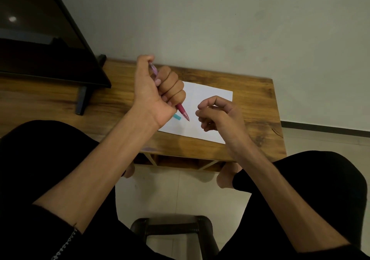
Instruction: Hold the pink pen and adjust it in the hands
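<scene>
My left hand (158, 91) grips a pink pen (183, 112) in a fist, thumb at its top end, tip pointing down toward a white sheet of paper (208, 97) on the wooden table (258, 103). A small teal object (177, 116) lies on the paper just under my left wrist, partly hidden. Over the paper's right part hovers my right hand (218, 113), its fingers curled and nothing visible in them.
A dark flat screen (40, 35) on black feet (82, 101) stands on the table's left part. A pale wall rises behind. Below are my dark-clothed knees, bare feet on a tiled floor (176, 189), and a dark stool (172, 227).
</scene>
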